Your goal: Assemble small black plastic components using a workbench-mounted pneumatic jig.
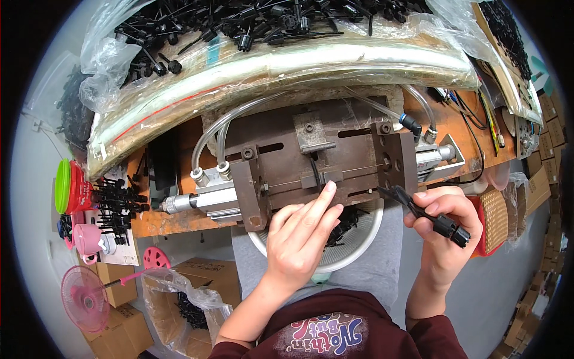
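Note:
My left hand [299, 245] reaches over the front of a brown metal fixture [281, 170], its fingers stretched out. The index fingertip lies at a small dark clamping block [332, 177]. A thin black plastic strip [315, 172] stands in the gap beside that block. Off to the right, my right hand [445, 221] is closed around a black plastic part [449, 228] with a ribbed round end and narrow prongs pointing left. Whether it is one piece or several held together, I cannot tell. Below the fixture, a white basket [344, 261] containing black pieces is partly hidden by my left hand.
Air cylinders [218, 197] with clear hoses [203, 140] flank the fixture. Behind it, a plastic-covered tray edge [287, 69] borders a heap of black parts [287, 21]. A bagged carton [179, 305] and pink fan [85, 298] stand at lower left; a red-rimmed container [491, 222] at right.

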`<move>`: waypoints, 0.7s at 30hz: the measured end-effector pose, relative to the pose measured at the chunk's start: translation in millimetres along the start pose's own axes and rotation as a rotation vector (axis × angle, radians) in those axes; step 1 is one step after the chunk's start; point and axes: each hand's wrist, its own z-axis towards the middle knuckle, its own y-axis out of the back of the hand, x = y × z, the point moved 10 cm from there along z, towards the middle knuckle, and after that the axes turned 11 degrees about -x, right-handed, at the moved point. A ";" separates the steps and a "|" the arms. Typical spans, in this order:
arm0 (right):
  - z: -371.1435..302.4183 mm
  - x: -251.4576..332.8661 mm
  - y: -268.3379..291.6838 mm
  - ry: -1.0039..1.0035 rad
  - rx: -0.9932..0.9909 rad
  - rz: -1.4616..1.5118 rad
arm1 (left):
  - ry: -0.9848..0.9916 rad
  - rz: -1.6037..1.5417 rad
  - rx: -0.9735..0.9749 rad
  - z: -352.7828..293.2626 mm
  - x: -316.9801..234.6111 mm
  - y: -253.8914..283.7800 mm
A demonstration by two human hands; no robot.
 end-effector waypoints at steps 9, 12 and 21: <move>-6.1 -3.9 -1.3 -0.033 0.006 0.020 | 0.118 -0.002 0.057 -3.0 8.6 -2.9; -7.9 -3.7 -1.8 -0.046 0.003 0.013 | 0.128 -0.004 0.046 -1.7 8.9 -2.8; -13.4 -3.5 1.3 -0.036 0.021 -0.023 | 0.200 0.027 0.054 4.7 13.8 0.8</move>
